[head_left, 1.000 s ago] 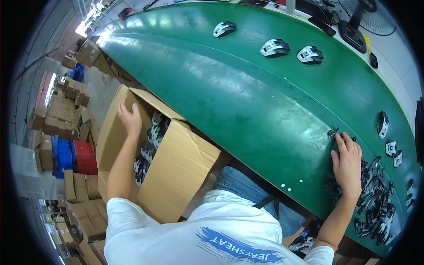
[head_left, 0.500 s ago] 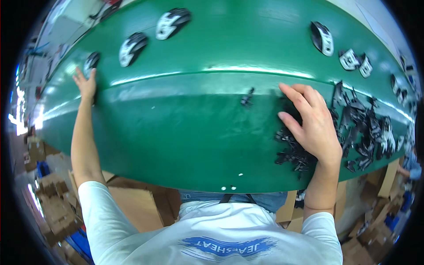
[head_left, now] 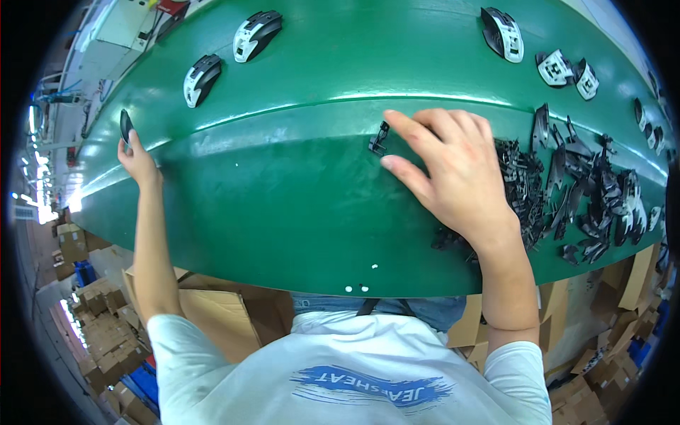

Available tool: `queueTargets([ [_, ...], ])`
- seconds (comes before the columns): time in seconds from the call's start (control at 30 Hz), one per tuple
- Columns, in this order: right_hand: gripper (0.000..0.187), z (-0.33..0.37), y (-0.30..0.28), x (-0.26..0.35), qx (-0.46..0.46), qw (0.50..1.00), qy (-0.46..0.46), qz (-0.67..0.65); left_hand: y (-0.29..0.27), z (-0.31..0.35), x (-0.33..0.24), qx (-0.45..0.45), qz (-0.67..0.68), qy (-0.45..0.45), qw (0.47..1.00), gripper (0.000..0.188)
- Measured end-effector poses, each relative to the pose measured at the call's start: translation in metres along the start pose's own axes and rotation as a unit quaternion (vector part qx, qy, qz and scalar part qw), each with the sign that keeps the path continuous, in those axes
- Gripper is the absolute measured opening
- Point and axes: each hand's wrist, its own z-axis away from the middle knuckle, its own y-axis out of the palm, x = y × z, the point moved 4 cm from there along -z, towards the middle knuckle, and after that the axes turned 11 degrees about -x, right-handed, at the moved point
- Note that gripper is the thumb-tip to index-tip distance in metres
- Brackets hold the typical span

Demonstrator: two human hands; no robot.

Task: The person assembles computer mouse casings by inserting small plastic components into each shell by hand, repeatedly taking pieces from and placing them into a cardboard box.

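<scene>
My left hand point(head_left: 140, 159), far out on the left, is closed on a computer mouse point(head_left: 126, 126); only its dark side shows, raised above the green table point(head_left: 283, 205). Over the table's right half, my right hand point(head_left: 453, 163) is open, thumb and forefinger spread. Just left of those fingertips lies a small black plastic bracket point(head_left: 380, 139), which they do not touch as far as I can see. Under and right of that hand spreads a heap of similar small black parts point(head_left: 523, 188), partly hidden by it.
Two black-and-white mice point(head_left: 257, 34) sit at the far left, and another mouse point(head_left: 503, 34) with white shells point(head_left: 554, 69) at the far right. Black curved covers point(head_left: 595, 184) are piled on the right. White bits point(head_left: 356, 289) lie by the front edge. Cardboard boxes point(head_left: 219, 312) stand below.
My left hand has closed on the mouse and lifted it. My right hand has moved left, from above the heap to beside the lone bracket.
</scene>
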Motion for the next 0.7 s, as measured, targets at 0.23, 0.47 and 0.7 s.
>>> queueTargets([
  [0.23,0.017,0.009,0.017,0.017,-0.009,0.998,-0.065,0.016,-0.006,0.211,-0.175,0.333,0.309,-0.188,0.871,0.051],
  [0.47,0.023,0.008,-0.021,0.006,-0.021,0.950,0.031,-0.310,0.059,0.305,-0.252,0.540,0.515,-0.311,0.588,0.058],
  [0.7,0.018,0.015,-0.045,-0.020,-0.045,0.872,0.140,-0.468,0.106,0.370,-0.279,0.482,0.467,-0.427,0.606,0.062],
])
